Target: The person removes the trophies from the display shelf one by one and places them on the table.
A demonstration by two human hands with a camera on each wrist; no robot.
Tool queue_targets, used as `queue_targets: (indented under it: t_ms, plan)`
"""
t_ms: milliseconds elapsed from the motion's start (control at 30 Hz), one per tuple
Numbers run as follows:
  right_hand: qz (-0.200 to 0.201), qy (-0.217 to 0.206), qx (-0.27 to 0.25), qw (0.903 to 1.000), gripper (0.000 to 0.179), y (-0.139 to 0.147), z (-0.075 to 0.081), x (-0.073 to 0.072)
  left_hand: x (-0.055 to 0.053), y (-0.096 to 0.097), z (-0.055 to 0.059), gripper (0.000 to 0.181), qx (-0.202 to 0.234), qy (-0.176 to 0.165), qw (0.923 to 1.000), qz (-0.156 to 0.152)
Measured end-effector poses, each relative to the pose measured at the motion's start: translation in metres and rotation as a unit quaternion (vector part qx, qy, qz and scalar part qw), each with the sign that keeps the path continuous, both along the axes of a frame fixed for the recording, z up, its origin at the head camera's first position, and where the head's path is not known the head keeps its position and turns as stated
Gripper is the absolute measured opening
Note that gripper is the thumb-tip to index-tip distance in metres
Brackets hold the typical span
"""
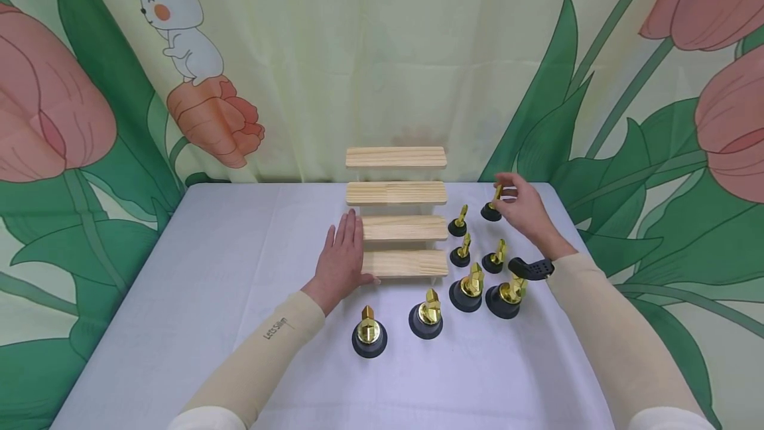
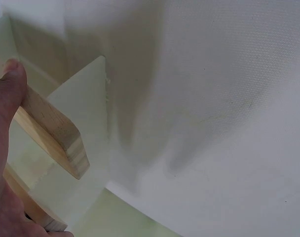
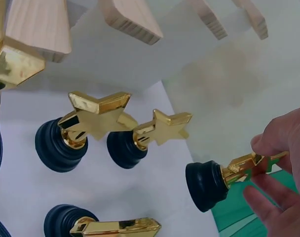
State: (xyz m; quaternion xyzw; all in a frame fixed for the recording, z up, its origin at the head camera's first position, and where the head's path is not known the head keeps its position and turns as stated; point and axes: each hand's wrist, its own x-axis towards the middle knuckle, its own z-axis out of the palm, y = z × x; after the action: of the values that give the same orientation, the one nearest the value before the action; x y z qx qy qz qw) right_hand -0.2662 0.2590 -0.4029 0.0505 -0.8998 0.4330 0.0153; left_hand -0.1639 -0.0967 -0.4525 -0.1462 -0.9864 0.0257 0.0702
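In the head view my right hand (image 1: 525, 208) pinches the gold star of a small trophy (image 1: 491, 212) at the table's back right. Thumb and fingertips meet on the star in the right wrist view, with the trophy's black base (image 3: 206, 185) tilted below. My left hand (image 1: 340, 257) lies along the left ends of a tiered wooden display shelf (image 1: 406, 264), fingers straight and the thumb on the lowest plank. The left wrist view has that thumb (image 2: 12, 81) on a plank (image 2: 54, 123). Two more star trophies (image 3: 98, 116) stand close to the shelf's right side.
Larger star trophies (image 1: 468, 294) stand front right of the shelf, one trophy (image 1: 369, 337) directly before it. A trophy (image 1: 494, 257) stands below my right forearm. The white-covered table (image 1: 239, 251) backs onto a printed curtain (image 1: 298, 85).
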Motion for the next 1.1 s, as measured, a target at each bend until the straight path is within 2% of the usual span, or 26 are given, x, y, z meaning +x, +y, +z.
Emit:
queue_targets:
  t_ms: [367, 667, 1100]
  plan:
    - [0.000, -0.022, 0.020, 0.9995, 0.056, 0.007, -0.018, -0.001, -0.001, 0.000, -0.003, 0.133, -0.003, -0.005, 1.0000, 0.001]
    - [0.001, -0.042, 0.034, 0.9986, 0.056, 0.008, -0.024, 0.001, 0.000, 0.001, 0.001, 0.133, 0.004, -0.019, 0.9998, 0.007]
    - [0.009, -0.064, 0.042, 0.9970, 0.057, 0.008, -0.035, 0.000, 0.001, 0.002, 0.004, 0.131, 0.005, -0.023, 0.9997, 0.007]
